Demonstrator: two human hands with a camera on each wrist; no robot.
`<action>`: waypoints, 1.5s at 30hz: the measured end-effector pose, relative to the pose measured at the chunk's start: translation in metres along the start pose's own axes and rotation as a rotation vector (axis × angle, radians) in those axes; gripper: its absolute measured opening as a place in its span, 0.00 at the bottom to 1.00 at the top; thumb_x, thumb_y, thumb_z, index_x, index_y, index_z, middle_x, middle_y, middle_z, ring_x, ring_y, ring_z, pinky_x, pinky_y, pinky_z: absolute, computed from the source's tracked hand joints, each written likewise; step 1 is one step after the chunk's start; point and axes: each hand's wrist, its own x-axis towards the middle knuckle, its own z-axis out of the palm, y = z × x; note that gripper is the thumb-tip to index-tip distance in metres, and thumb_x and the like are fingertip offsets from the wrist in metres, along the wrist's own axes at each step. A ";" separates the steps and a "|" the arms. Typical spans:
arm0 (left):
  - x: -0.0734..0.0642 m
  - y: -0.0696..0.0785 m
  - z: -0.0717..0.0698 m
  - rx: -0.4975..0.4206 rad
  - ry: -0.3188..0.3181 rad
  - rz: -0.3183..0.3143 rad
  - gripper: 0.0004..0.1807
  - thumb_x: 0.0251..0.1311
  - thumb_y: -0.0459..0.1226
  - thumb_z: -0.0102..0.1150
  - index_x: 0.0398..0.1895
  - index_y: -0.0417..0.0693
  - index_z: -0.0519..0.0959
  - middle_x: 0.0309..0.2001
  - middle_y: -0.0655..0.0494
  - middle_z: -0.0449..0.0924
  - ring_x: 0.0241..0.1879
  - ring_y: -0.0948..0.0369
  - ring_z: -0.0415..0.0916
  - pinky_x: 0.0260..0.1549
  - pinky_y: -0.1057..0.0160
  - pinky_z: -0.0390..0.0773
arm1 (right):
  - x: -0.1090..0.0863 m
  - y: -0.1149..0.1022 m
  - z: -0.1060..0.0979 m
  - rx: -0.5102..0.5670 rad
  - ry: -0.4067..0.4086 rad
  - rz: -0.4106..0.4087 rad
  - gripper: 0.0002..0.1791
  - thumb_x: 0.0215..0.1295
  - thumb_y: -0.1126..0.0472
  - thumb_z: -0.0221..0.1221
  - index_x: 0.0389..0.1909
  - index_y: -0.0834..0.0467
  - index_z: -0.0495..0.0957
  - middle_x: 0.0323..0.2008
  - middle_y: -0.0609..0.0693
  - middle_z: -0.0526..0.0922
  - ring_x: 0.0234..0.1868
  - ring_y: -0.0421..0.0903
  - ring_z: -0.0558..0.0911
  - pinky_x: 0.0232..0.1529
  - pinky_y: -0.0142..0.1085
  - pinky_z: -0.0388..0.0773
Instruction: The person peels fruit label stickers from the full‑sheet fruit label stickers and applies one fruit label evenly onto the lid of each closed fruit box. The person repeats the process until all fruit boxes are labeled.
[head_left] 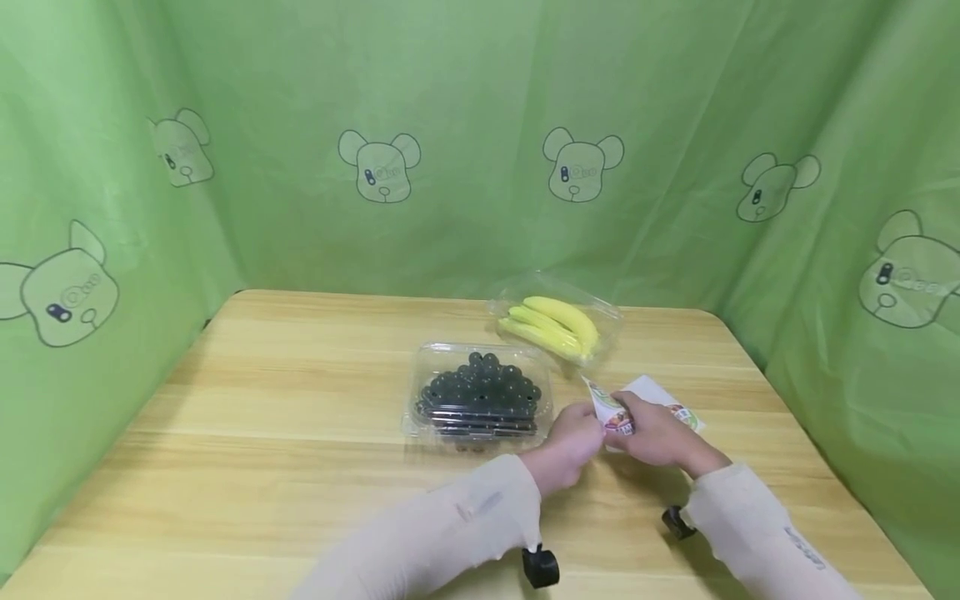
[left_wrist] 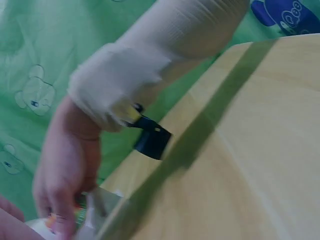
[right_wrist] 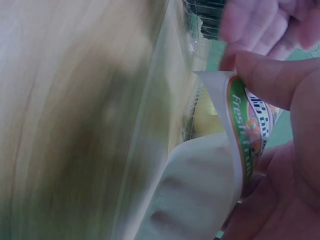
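Observation:
A white sheet of printed fruit labels point(head_left: 611, 410) is bent up between my two hands. My right hand point(head_left: 658, 433) grips it; in the right wrist view the thumb point(right_wrist: 265, 75) presses on the printed side, which reads "Fresh". The blank white back point(right_wrist: 195, 190) curves below. My left hand point(head_left: 572, 437) is close against the sheet's near edge with fingers bent, their tips point(right_wrist: 230, 55) right at the top edge; whether they pinch it I cannot tell. Left of the hands stands a clear plastic box point(head_left: 431, 358) holding dark grapes point(head_left: 483, 387).
A clear plastic package point(head_left: 517, 292) with yellow bananas point(head_left: 558, 325) lies at the back, just beyond the grape box. Everything rests on a light wooden table point(head_left: 247, 467). Green curtains point(head_left: 480, 217) with bear-face prints enclose its back and sides.

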 end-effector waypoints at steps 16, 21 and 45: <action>-0.001 -0.005 0.008 0.021 0.073 -0.012 0.07 0.62 0.27 0.50 0.38 0.37 0.79 0.32 0.53 0.76 0.27 0.60 0.67 0.23 0.66 0.66 | -0.006 0.003 -0.002 0.020 -0.025 -0.019 0.43 0.58 0.50 0.67 0.63 0.75 0.61 0.38 0.58 0.80 0.34 0.48 0.78 0.33 0.43 0.78; 0.002 -0.005 0.012 0.008 0.097 -0.011 0.05 0.63 0.27 0.50 0.34 0.39 0.78 0.31 0.52 0.74 0.29 0.58 0.69 0.26 0.64 0.68 | -0.006 0.003 -0.003 -0.013 -0.007 -0.048 0.42 0.58 0.50 0.67 0.62 0.75 0.63 0.42 0.62 0.81 0.39 0.52 0.79 0.39 0.48 0.79; 0.006 -0.003 0.017 0.027 0.132 -0.015 0.06 0.58 0.24 0.51 0.34 0.39 0.75 0.32 0.52 0.73 0.36 0.54 0.71 0.36 0.53 0.76 | -0.008 0.007 -0.017 0.073 0.005 -0.036 0.41 0.66 0.47 0.60 0.67 0.72 0.57 0.54 0.73 0.73 0.52 0.69 0.75 0.49 0.59 0.76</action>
